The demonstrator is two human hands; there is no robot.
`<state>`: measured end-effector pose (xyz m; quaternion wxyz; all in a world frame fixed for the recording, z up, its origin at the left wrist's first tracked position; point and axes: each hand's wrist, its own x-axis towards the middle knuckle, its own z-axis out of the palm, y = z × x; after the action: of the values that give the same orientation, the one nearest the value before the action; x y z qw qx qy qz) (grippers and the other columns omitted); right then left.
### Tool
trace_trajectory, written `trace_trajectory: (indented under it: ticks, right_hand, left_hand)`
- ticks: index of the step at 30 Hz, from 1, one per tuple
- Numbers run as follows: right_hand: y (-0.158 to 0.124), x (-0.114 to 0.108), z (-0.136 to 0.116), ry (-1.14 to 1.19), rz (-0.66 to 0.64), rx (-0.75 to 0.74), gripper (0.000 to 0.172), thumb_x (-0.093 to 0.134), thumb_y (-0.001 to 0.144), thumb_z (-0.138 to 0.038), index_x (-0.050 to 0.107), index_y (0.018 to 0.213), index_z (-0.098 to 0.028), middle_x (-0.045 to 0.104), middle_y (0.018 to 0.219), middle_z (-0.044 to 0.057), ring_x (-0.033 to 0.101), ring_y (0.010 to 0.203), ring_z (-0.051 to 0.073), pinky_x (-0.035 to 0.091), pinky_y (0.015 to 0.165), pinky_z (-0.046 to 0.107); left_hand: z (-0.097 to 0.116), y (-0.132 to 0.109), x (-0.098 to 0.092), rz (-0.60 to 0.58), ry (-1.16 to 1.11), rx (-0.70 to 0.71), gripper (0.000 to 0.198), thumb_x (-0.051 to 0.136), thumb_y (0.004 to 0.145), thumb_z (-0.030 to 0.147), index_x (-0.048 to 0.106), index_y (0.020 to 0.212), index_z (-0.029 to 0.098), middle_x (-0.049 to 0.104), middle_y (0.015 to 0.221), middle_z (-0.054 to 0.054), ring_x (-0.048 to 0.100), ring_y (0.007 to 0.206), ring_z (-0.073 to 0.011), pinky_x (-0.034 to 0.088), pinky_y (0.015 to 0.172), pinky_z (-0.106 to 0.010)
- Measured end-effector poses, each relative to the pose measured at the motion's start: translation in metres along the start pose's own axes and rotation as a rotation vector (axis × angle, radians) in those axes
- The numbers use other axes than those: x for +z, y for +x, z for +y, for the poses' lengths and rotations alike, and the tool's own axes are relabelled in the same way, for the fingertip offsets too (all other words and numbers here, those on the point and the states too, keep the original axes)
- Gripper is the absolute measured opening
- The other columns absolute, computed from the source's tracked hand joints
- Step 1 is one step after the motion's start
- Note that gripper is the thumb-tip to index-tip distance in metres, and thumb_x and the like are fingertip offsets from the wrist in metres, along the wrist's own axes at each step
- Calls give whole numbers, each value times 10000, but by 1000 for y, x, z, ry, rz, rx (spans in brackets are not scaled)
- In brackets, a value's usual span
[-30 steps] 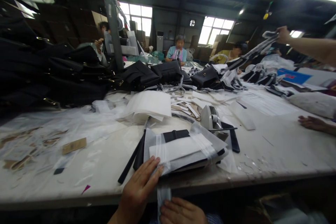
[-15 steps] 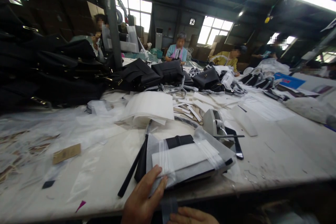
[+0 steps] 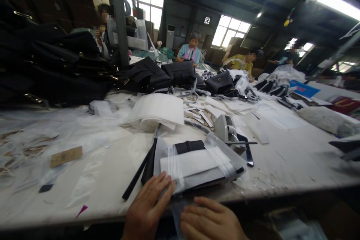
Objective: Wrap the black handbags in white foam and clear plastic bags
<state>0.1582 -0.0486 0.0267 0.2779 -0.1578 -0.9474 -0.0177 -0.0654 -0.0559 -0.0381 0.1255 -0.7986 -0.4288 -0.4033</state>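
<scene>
A black handbag (image 3: 189, 147) lies at the table's front edge, wrapped in white tissue paper (image 3: 197, 178), with a white sheet (image 3: 194, 163) held over it by clear tape bands (image 3: 176, 165). My left hand (image 3: 150, 204) rests flat on the wrapped bag's near left corner, fingers stretched out. Lower right, below the table edge, is my right hand (image 3: 210, 217), fingers extended and slightly apart. Between the hands hangs a translucent strip (image 3: 176, 212), which the right fingertips touch. A black strap (image 3: 139, 174) sticks out at the bag's left.
Behind the bag stand a grey tape dispenser (image 3: 223, 129) and a dark phone-like slab (image 3: 249, 153). White sheets (image 3: 157, 108) are stacked further back. Black bags (image 3: 180, 73) line the far side and pile up at left. Co-workers (image 3: 191, 50) sit opposite. A brown tag (image 3: 66, 156) lies left.
My right hand has risen further into view, its fingers now extended. My left fingers have flattened and closed together on the bag. The view has shifted slightly; the bag stays in place.
</scene>
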Motion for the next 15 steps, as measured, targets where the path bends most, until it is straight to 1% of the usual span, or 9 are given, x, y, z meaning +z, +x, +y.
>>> trace_trajectory:
  ticks: [2,4,6,7,10,13,15]
  right_hand:
    - [18,-10,13,1,-1,16,170,514,975,-137,667,1046,-144,769,912,30,705,882,135,537,916,285]
    - [34,-15,25,42,-3,99,159,523,977,-170,672,1034,-169,753,854,26,686,812,145,537,804,286]
    - [46,-14,38,88,-10,189,160,528,979,-203,687,996,-211,726,800,8,642,736,143,499,694,272]
    - [51,-12,44,109,-24,222,177,520,982,-212,696,973,-228,714,785,3,617,716,143,476,664,269]
    - [63,-2,62,160,-117,269,201,529,970,-220,719,908,-246,697,785,8,564,730,151,441,653,268]
    - [66,10,75,201,-236,290,132,613,923,-217,732,873,-242,697,783,11,557,751,156,436,676,266]
    - [64,18,81,243,-269,325,80,663,895,-229,738,873,-240,698,785,9,569,753,156,440,702,269]
  left_hand:
    - [2,1,-3,0,28,-11,391,383,978,57,651,1217,212,704,1189,-39,602,1200,-169,505,1020,-328]
    - [3,2,-4,-2,50,-6,389,386,973,51,649,1211,209,710,1175,-37,619,1174,-164,518,1001,-321]
    - [3,2,-4,1,63,-10,379,387,965,45,642,1208,183,716,1156,-44,632,1149,-156,517,995,-308]
    - [3,2,-3,9,67,-22,373,386,959,42,639,1203,167,717,1148,-49,636,1137,-151,510,999,-298]
    - [2,1,-1,26,64,-72,375,381,926,23,632,1181,135,716,1139,-59,641,1114,-139,478,1021,-271]
    - [0,-2,1,-5,50,-88,402,391,878,1,625,1177,132,711,1150,-59,635,1120,-142,464,1029,-261]
    - [-1,-5,2,-22,37,-80,403,405,865,5,621,1181,128,709,1154,-63,630,1128,-146,461,1031,-258]
